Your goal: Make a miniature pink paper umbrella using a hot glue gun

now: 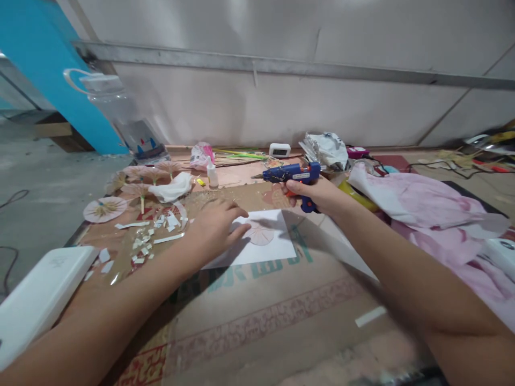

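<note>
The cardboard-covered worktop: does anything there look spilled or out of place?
Just untidiness: small white scraps lie scattered to the left of the left hand, and one white strip lies off by itself on the cardboard, away from them. I see no clear damage.

1. At the far left corner of the worktop (240, 176) we saw a clear water bottle (139, 128) with a pale lid and a carrying loop.
2. Along the left edge, nearer to us, we noticed a white slab-shaped device (46, 297) with rounded corners.
3. Close to the far edge we had a small white display unit (279, 150) with a dark screen.
4. To its right along that edge, we found a crumpled silvery-white bag (328, 151).
5. Toward the right side we saw pink-and-white cloth (438, 209) heaped in loose folds.
6. Beyond the left edge we made out a cardboard box (60, 130) on the grey floor (28, 177), near a blue pillar (78, 80).
</note>
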The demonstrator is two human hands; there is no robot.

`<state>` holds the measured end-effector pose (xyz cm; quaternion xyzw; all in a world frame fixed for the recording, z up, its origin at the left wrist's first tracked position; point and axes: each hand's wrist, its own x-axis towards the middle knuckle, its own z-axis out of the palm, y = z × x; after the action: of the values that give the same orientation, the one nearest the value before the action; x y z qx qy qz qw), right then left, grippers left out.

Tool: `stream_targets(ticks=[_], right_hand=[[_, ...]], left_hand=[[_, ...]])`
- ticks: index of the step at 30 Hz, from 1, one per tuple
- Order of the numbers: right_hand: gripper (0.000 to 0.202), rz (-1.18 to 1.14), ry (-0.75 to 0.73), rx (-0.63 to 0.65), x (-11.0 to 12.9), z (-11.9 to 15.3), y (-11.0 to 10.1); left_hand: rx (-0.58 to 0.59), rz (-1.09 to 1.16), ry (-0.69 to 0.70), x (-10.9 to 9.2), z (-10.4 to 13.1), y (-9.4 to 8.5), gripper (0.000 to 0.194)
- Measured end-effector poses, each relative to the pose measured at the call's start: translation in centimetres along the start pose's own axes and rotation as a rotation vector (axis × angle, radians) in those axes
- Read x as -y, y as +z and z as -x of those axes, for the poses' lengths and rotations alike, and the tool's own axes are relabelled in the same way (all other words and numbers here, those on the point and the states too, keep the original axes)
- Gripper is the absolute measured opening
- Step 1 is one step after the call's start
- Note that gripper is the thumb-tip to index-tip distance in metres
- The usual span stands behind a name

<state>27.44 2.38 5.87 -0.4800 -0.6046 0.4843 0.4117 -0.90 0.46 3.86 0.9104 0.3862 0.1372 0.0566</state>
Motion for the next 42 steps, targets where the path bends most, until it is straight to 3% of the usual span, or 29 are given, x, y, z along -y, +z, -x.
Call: stream_targets(ticks=[4,10,18,22,26,30,35,38,42], right_hand=[[0.053,0.038,0.012,0.007,-0.6,-0.4,0.2],[0.049,0.077,0.057,0.010,-2.3,1.0,-0.9],[0.055,0.065,0.090,0.112,-3.5,2.5,-1.5],[0.053,0.163,0.124,0.225,-3.3,2.7,-1.8],[0.056,0.202,0.200,0.229,-2.8,2.9,-1.6],[0.052,0.273,0.224,0.204,-2.1,3.1,-1.2],[0.049,0.318,0.261,0.233,-1.7,3.0,-1.1],[0.051,0.317,0.303,0.243,-1.8,2.9,-1.1],[0.050,0.329,0.316,0.247,-2.0,2.9,-1.0]], left_hand=[[0.002,-0.008,0.046,-0.5,0.3,1.8,0.038],[0.028,0.025,0.039,-0.6,0.6,2.6,0.051],[0.029,0.044,0.038,-0.5,0.5,2.5,0.038],[0.020,0.045,0.038,-0.2,0.7,2.3,0.032],[-0.021,0.045,0.061,-0.1,0.9,2.2,0.027],[-0.030,0.027,0.089,0.1,0.9,2.2,0.042],[-0.033,0.017,0.218,1.0,0.9,2.0,0.067],[-0.063,0.082,0.229,1.4,0.8,2.0,0.062],[-0.193,0.145,0.145,1.8,0.6,2.5,0.045]])
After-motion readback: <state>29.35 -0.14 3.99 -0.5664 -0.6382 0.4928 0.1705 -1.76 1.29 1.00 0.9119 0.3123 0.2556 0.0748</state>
